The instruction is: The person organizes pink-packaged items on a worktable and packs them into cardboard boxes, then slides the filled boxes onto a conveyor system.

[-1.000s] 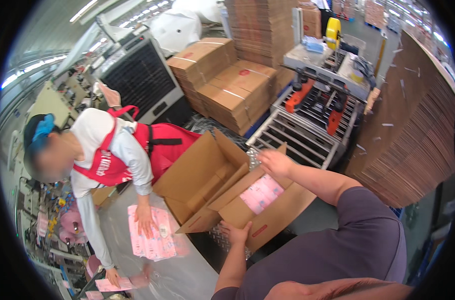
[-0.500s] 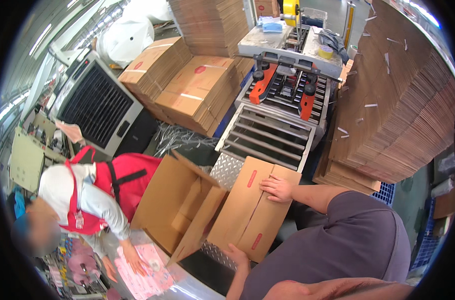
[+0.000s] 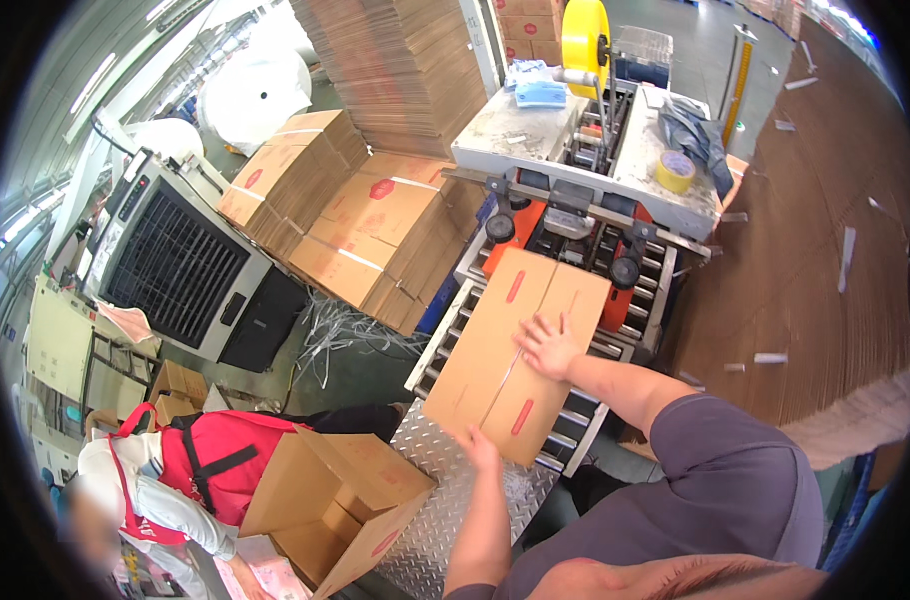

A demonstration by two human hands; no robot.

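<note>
A closed brown carton with red marks on its top lies on the roller conveyor, its far end between the orange side guides of a carton sealing machine. My right hand rests flat on the carton's top across the middle seam, fingers spread. Against the carton's near edge is my left hand, its fingers stretched out and partly hidden by the carton. To the left, an open carton stands with flaps up beside a co-worker in a red apron, whose hand touches a pink packet.
A diamond-plate metal surface adjoins the conveyor. Stacks of flat cardboard stand at right and far left. A yellow tape reel tops the machine, with a tape roll on its table. An air cooler stands left.
Both my hands and the closed carton have moved forward from the metal plate onto the rollers, up to the orange guides. The view has shifted too. The co-worker stays bent by the open carton.
</note>
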